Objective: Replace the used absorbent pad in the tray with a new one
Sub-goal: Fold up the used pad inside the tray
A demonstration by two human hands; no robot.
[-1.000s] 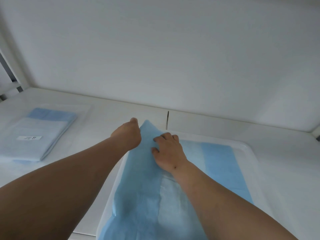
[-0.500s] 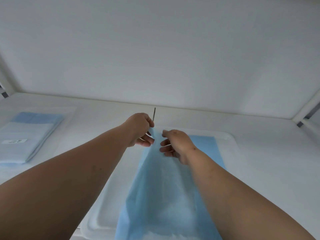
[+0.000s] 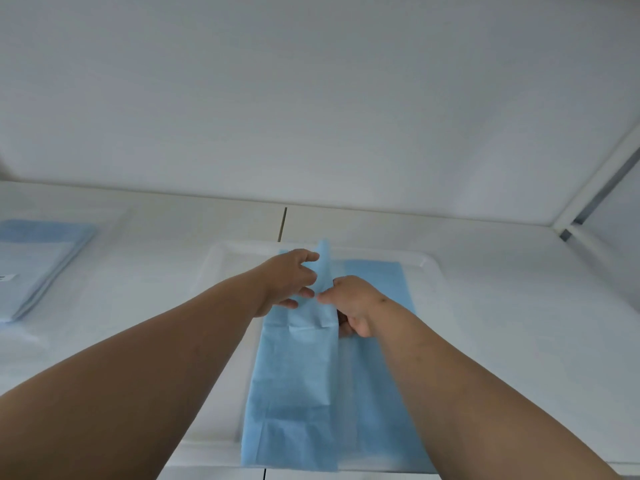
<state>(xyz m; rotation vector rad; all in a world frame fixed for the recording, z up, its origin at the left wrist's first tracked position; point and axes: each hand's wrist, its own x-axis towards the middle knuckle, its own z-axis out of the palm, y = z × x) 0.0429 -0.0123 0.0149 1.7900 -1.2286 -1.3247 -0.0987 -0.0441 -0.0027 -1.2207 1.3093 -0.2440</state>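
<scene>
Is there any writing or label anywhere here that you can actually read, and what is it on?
White sticker on the folded stack of pads at far left: dark print is there, but the sticker is cut off by the frame edge and too blurred to read.
Blue pad in the tray: no text.
Nothing else carries any readable words, numbers or signs.

A tray [image 3: 431, 268] sits on a counter [image 3: 519, 289] against a wall. A pad [image 3: 294, 393] lies in it. A stack of pads [image 3: 38, 258] rests far left.
</scene>
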